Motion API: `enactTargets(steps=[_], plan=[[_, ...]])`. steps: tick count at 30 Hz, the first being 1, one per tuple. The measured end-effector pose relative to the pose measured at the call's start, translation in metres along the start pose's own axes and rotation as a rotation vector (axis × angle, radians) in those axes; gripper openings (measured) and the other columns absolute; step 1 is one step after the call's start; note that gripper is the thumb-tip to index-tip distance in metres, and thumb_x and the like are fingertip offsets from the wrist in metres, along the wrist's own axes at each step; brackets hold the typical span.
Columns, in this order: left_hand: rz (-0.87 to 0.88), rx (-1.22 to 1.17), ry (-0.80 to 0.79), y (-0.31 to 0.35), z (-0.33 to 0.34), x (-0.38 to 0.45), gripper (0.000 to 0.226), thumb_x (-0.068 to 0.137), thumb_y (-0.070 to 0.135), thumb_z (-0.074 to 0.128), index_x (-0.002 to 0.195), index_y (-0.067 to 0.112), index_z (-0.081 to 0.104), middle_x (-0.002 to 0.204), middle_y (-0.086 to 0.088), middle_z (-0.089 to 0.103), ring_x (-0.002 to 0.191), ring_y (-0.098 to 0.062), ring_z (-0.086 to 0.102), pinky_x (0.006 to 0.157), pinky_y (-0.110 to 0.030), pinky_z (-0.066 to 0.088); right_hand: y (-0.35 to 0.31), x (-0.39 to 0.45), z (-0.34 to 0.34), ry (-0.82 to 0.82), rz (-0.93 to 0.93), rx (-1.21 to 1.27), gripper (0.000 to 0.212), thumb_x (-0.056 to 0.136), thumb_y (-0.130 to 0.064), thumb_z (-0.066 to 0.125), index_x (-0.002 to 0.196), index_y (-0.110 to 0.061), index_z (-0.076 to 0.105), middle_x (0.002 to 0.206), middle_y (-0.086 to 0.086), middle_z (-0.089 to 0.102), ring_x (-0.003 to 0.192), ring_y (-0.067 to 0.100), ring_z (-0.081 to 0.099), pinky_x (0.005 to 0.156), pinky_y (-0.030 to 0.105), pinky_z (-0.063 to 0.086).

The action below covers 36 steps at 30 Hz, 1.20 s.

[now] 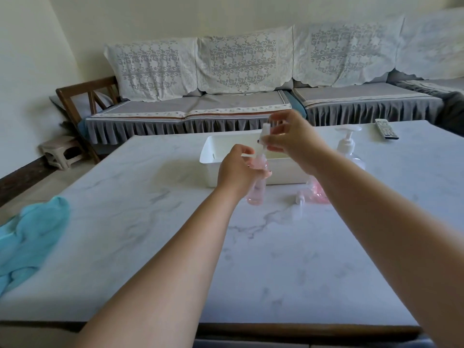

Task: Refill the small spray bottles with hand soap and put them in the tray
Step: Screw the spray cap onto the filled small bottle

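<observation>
The left hand (234,169) grips a clear pink spray bottle (256,194) standing upright on the marble-patterned tabletop (150,222). The right hand (293,139), at one o'clock from it, pinches the white sprayer top (264,133), its tube pointing down into the neck. Behind stands a white plastic tray (213,154); a clear pump bottle (347,146) is at three o'clock. No writing is readable.

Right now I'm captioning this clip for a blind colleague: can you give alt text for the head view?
A person's left hand holds a small pink spray bottle upright on a marble table while the right hand pinches its white spray top. Behind are a white tray and a pump soap bottle.
</observation>
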State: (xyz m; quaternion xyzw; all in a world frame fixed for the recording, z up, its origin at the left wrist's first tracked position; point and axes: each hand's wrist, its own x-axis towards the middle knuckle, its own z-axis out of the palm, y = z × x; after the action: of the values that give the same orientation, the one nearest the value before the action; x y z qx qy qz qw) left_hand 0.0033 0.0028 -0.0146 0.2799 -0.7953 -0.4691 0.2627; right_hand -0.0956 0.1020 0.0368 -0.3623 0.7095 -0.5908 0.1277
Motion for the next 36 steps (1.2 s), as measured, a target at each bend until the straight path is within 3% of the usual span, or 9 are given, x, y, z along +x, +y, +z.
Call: enactTargets(steps=[7, 14, 17, 20, 24, 28, 31, 33, 36], plan=[[0.014, 0.012, 0.013, -0.004, 0.021, 0.007, 0.062, 0.069, 0.022, 0.087, 0.119, 0.019, 0.05, 0.111, 0.001, 0.067, 0.101, -0.019, 0.063, 0.092, -0.034, 0.051, 0.018, 0.002, -0.005, -0.108, -0.046, -0.439, 0.022, 0.081, -0.014, 0.071, 0.103, -0.015, 0.071, 0.092, 0.003, 0.071, 0.088, 0.021, 0.067, 0.085, 0.037, 0.056], [0.059, 0.056, 0.028, -0.016, 0.04, 0.007, 0.054, 0.07, 0.022, 0.086, 0.112, 0.021, 0.051, 0.1, 0.008, 0.067, 0.096, -0.015, 0.065, 0.087, -0.031, 0.052, 0.022, 0.008, -0.005, -0.069, 0.036, -0.885, 0.042, 0.071, -0.046, 0.076, 0.08, -0.006, 0.065, 0.07, 0.004, 0.059, 0.066, 0.019, 0.055, 0.061, 0.028, 0.046], [0.054, 0.057, 0.039, -0.02, 0.045, 0.008, 0.054, 0.069, 0.02, 0.086, 0.11, 0.022, 0.051, 0.101, 0.009, 0.067, 0.095, -0.014, 0.064, 0.084, -0.029, 0.05, 0.029, 0.008, -0.004, -0.083, 0.04, -0.909, 0.061, 0.068, -0.058, 0.072, 0.094, -0.003, 0.065, 0.081, 0.008, 0.062, 0.07, 0.021, 0.057, 0.064, 0.032, 0.049], [0.057, 0.069, 0.038, -0.021, 0.048, 0.011, 0.056, 0.069, 0.021, 0.087, 0.113, 0.021, 0.051, 0.108, 0.007, 0.067, 0.097, -0.013, 0.063, 0.08, -0.024, 0.047, 0.024, 0.007, -0.009, -0.146, -0.032, -0.762, 0.058, 0.073, -0.042, 0.075, 0.121, -0.014, 0.059, 0.108, 0.006, 0.064, 0.083, 0.02, 0.06, 0.084, 0.036, 0.054], [0.051, 0.068, 0.054, -0.023, 0.048, 0.011, 0.059, 0.068, 0.021, 0.088, 0.115, 0.017, 0.053, 0.11, 0.004, 0.068, 0.095, -0.012, 0.062, 0.078, -0.022, 0.047, 0.017, 0.012, -0.007, -0.189, -0.048, -0.91, 0.025, 0.081, -0.032, 0.071, 0.098, -0.015, 0.068, 0.091, 0.003, 0.071, 0.076, 0.015, 0.065, 0.078, 0.032, 0.056], [0.053, 0.073, 0.046, -0.024, 0.046, 0.012, 0.059, 0.069, 0.019, 0.088, 0.117, 0.014, 0.054, 0.106, 0.006, 0.072, 0.089, -0.007, 0.063, 0.073, -0.016, 0.044, 0.015, 0.021, -0.005, -0.186, 0.043, -1.067, 0.065, 0.073, -0.07, 0.057, 0.089, -0.008, 0.069, 0.074, 0.003, 0.07, 0.072, 0.019, 0.067, 0.063, 0.028, 0.052], [0.048, 0.112, 0.037, -0.023, 0.048, 0.012, 0.062, 0.069, 0.022, 0.088, 0.119, 0.015, 0.052, 0.11, 0.003, 0.07, 0.089, -0.01, 0.061, 0.077, -0.021, 0.042, 0.008, 0.019, -0.012, -0.285, -0.024, -0.965, 0.046, 0.079, -0.042, 0.069, 0.116, -0.016, 0.063, 0.097, 0.002, 0.071, 0.075, 0.014, 0.067, 0.074, 0.03, 0.056], [0.053, 0.129, 0.042, -0.023, 0.048, 0.013, 0.064, 0.069, 0.024, 0.089, 0.12, 0.014, 0.052, 0.113, 0.002, 0.069, 0.091, -0.012, 0.061, 0.078, -0.021, 0.042, 0.005, 0.017, -0.009, -0.334, -0.056, -0.989, 0.029, 0.082, -0.026, 0.07, 0.11, -0.019, 0.067, 0.093, -0.001, 0.071, 0.071, 0.009, 0.065, 0.073, 0.025, 0.056], [0.056, 0.127, 0.058, -0.025, 0.048, 0.014, 0.063, 0.067, 0.024, 0.089, 0.118, 0.013, 0.054, 0.112, 0.001, 0.07, 0.098, -0.016, 0.065, 0.083, -0.025, 0.047, 0.005, 0.021, 0.002, -0.244, 0.012, -1.13, 0.041, 0.079, -0.053, 0.065, 0.088, -0.014, 0.072, 0.075, -0.002, 0.071, 0.072, 0.013, 0.068, 0.071, 0.027, 0.055]])
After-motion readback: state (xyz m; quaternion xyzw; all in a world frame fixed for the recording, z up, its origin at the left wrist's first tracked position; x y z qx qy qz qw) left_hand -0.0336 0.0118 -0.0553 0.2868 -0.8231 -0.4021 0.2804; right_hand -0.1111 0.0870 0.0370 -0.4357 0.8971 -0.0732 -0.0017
